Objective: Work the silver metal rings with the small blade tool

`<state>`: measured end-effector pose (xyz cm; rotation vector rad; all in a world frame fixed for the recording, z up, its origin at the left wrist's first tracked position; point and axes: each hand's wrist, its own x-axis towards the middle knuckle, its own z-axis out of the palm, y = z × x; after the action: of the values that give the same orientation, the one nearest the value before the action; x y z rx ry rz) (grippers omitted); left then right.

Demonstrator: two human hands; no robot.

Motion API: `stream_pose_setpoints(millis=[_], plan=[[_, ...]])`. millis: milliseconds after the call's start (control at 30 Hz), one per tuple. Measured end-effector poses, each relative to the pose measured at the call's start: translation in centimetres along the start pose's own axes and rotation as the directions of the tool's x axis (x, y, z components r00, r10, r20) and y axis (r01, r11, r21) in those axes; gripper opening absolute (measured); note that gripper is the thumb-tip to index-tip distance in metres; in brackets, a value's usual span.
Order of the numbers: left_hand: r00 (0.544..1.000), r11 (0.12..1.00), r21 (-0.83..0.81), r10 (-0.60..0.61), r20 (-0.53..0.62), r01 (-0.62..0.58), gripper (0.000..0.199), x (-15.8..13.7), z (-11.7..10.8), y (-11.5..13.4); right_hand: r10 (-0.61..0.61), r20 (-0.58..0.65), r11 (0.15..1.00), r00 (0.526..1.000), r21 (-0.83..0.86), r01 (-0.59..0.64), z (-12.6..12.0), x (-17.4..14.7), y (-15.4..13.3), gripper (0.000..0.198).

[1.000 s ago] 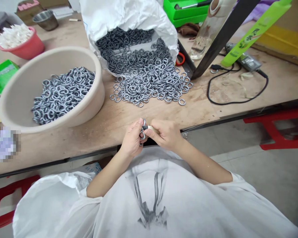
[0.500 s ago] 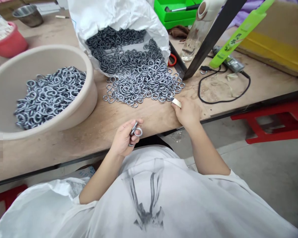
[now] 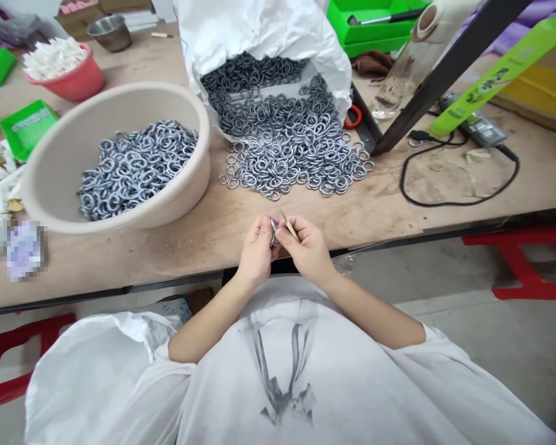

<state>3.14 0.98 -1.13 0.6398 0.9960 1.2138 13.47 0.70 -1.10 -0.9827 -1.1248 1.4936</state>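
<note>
My left hand (image 3: 254,252) is closed around grey metal-coloured rings (image 3: 273,226) at the table's front edge; the fingers hide how many. Right beside it, my right hand (image 3: 311,252) pinches a small knife (image 3: 291,230) with a pale handle, its thin tip pointing away from me. The fingertips of both hands meet at the rings. Beyond them, a loose pile of similar rings (image 3: 287,164) spills out of a white sack (image 3: 264,31) lying on its side. A large beige basin (image 3: 185,185) on the left holds many more rings (image 3: 139,167).
A dark metal bar (image 3: 426,96) slants up at the right, near red-handled scissors (image 3: 353,116), a clear bottle (image 3: 391,93) and a black cable (image 3: 405,179). A red bowl (image 3: 81,80) and a green tray (image 3: 28,133) stand left. A red stool (image 3: 514,259) is below the table.
My right hand has come from the edge of the ring pile to my left hand, bringing the knife against the rings. The camera view has turned left.
</note>
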Motion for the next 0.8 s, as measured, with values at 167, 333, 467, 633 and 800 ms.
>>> stream_pose_setpoints(millis=[167,333,467,633,800], plan=[[0.996,0.997,-0.064,-0.037,0.084,0.043,0.055,-0.3,0.0,0.2,-0.100,-0.065,0.993,0.993,-0.072,0.095,-0.5,0.0,0.6,0.034],[0.973,0.993,-0.019,-0.108,0.204,0.114,0.058,-0.5,0.1,0.8,-0.231,-0.047,0.953,0.972,-0.211,0.217,-1.1,-0.4,1.0,0.026],[0.961,0.989,0.083,-0.137,0.240,0.120,0.057,-0.7,-0.2,0.9,-0.296,-0.132,0.943,0.946,-0.198,0.268,-0.9,-0.6,1.5,0.023],[0.972,0.993,0.091,-0.095,0.214,0.076,0.055,-0.7,-0.5,0.9,-0.292,-0.083,0.942,0.953,-0.200,0.271,-1.8,0.1,0.3,0.026],[0.982,0.996,0.084,-0.036,0.186,0.020,0.053,-0.4,-0.8,1.2,-0.379,0.189,0.734,0.906,-0.535,0.419,-3.8,-0.2,-2.1,0.044]])
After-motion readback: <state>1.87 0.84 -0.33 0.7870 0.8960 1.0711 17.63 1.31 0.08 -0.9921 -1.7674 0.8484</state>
